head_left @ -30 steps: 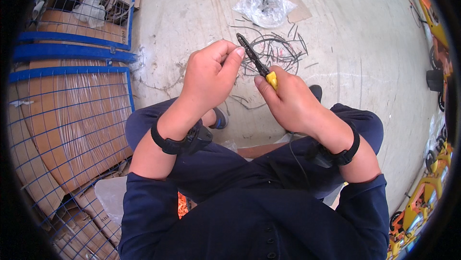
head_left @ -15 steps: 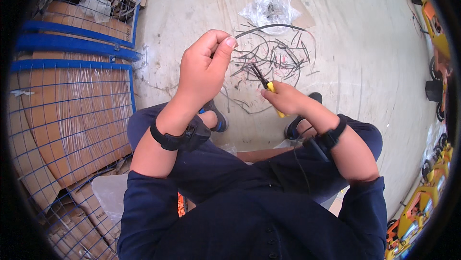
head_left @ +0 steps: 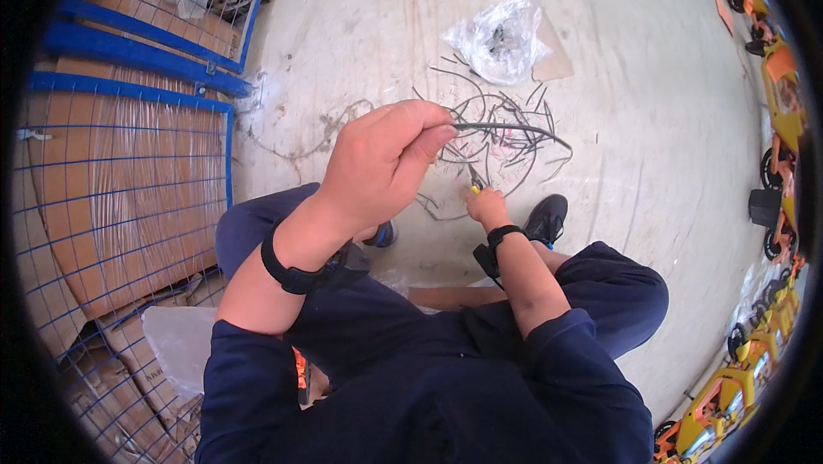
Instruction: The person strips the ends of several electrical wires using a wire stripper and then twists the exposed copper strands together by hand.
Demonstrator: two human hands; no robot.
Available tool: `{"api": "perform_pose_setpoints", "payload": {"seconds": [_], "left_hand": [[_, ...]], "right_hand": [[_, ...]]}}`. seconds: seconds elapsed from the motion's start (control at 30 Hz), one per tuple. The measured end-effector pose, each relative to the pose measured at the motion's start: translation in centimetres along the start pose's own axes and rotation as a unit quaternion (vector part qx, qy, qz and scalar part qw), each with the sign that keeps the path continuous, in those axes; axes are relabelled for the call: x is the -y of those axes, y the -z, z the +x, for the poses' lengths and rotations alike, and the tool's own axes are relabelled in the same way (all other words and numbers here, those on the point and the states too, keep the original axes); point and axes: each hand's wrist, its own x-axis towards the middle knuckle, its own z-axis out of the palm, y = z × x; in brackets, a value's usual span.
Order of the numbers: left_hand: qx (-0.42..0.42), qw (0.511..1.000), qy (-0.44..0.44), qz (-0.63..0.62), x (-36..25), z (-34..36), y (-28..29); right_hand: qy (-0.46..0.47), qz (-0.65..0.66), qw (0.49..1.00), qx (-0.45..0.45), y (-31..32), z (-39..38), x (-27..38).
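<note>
Raised in front of me, my left hand [head_left: 386, 160] pinches one end of a black cable [head_left: 514, 128] between thumb and fingers. The cable stretches right and bends down at its thin far end. Lower and to the right, my right hand [head_left: 488, 208] is closed round yellow-handled pliers [head_left: 476, 183], their dark jaws pointing away from me, apart from the held cable. Beneath both hands, a loose heap of black cable offcuts [head_left: 501, 108] lies on the floor, with small reddish bits among them. Whether the jaws are parted is too small to tell.
A clear plastic bag [head_left: 497, 44] with dark bits lies beyond the heap on a cardboard piece [head_left: 553, 53]. Blue mesh cages [head_left: 129, 91] holding cardboard stand at left. Yellow and orange wheeled machines [head_left: 724, 404] line the right side. My shoe [head_left: 546, 217] rests near the heap.
My left hand has moved right and nearer, bringing the cable with it. My right hand has drawn down and slightly left with the pliers. The view has shifted a little.
</note>
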Motion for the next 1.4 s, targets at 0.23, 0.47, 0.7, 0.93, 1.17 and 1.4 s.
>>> {"api": "perform_pose_setpoints", "payload": {"seconds": [0.23,0.47,0.7,0.93,1.17,1.4], "left_hand": [[-0.024,0.998,-0.050,0.041,0.3,0.6,0.6],[-0.057,0.994,-0.091,0.017,-1.9,1.6,0.2],[-0.056,0.988,-0.060,-0.131,-4.0,1.4,-2.1],[-0.042,0.928,0.143,-0.341,-5.5,0.6,-3.5],[-0.047,0.986,-0.076,-0.144,-3.9,1.3,-3.0],[-0.044,0.977,-0.210,-0.013,-3.8,1.6,-2.2]], "right_hand": [[0.398,-0.001,0.908,0.132,17.6,-9.7,7.5],[0.471,0.222,0.795,-0.312,34.2,-23.7,5.5],[0.428,0.460,0.767,-0.132,31.3,-24.6,3.6],[0.417,0.587,0.688,-0.097,29.0,-24.5,4.5],[0.465,0.564,0.682,-0.010,30.1,-24.0,3.3],[0.401,0.563,0.706,0.153,31.3,-24.8,2.8]]}}
